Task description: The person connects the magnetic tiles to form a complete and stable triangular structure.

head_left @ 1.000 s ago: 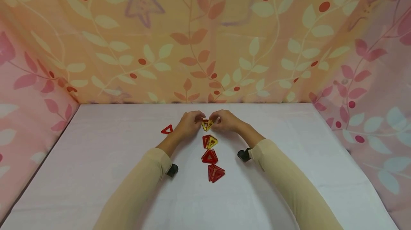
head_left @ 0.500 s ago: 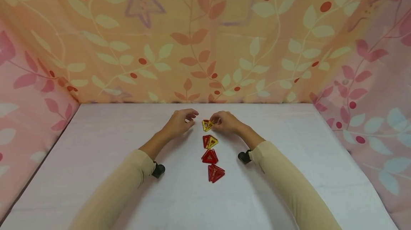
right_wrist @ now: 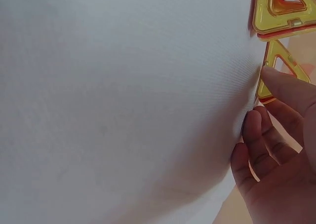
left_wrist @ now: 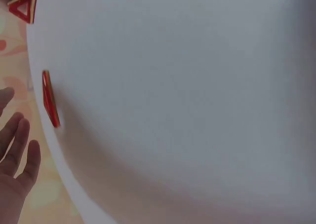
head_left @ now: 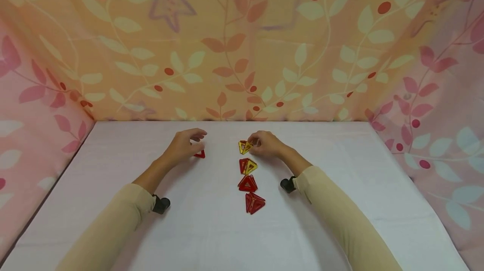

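Note:
My right hand (head_left: 265, 143) pinches the edge of a yellow triangular magnetic tile (right_wrist: 274, 61) between thumb and fingers. That tile leans against others in a small yellow-and-red triangle piece (head_left: 242, 147) standing at the far end of the row. My left hand (head_left: 184, 144) is over at the left with its fingers spread and relaxed. It overlaps a single red triangular tile (head_left: 201, 154) in the head view. In the left wrist view the red tile (left_wrist: 50, 100) lies on the white cloth, apart from the fingertips (left_wrist: 33, 147).
Three built pieces stand in a line toward me: a red-and-yellow one (head_left: 248, 166), a red one (head_left: 247, 184) and another red one (head_left: 255, 203). A white cloth covers the table (head_left: 332, 149). A floral curtain (head_left: 242, 44) hangs along the back and sides.
My left hand has let go of the yellow-and-red triangle piece and moved left to the loose red tile. My right hand has stayed at the piece.

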The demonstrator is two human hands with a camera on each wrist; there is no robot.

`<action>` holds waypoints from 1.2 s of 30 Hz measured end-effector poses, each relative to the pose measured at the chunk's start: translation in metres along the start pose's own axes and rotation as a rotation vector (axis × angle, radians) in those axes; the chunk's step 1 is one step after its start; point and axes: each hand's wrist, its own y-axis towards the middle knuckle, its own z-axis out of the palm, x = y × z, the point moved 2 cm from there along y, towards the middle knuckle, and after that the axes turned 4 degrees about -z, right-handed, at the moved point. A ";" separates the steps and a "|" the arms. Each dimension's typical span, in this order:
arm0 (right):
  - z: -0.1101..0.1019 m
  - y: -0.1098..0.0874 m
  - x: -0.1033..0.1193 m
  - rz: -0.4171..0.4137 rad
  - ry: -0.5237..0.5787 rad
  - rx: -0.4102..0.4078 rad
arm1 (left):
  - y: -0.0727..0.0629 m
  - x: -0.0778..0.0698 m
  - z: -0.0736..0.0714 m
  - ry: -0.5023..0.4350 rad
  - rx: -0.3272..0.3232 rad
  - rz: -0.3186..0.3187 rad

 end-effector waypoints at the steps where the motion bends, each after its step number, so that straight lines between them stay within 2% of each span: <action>1: 0.000 0.000 0.000 -0.001 -0.001 -0.001 | -0.002 0.002 -0.002 0.001 0.006 -0.011; 10: 0.000 0.000 -0.003 0.017 -0.005 -0.011 | -0.008 0.018 -0.011 0.054 0.110 -0.077; 12: 0.000 0.000 -0.003 0.017 -0.008 -0.013 | -0.009 0.021 -0.011 0.043 0.116 -0.087; 16: 0.001 0.000 -0.002 0.017 -0.012 -0.014 | -0.008 0.025 -0.008 0.028 0.105 -0.066; 21: 0.002 0.000 0.001 0.015 -0.020 -0.012 | -0.006 0.022 -0.001 0.011 0.093 -0.051; 30: 0.005 0.001 -0.001 0.039 -0.015 -0.015 | 0.002 0.016 0.012 0.017 0.108 -0.067; 36: 0.005 0.001 -0.002 0.038 -0.016 -0.023 | 0.007 0.009 0.018 0.008 0.116 -0.042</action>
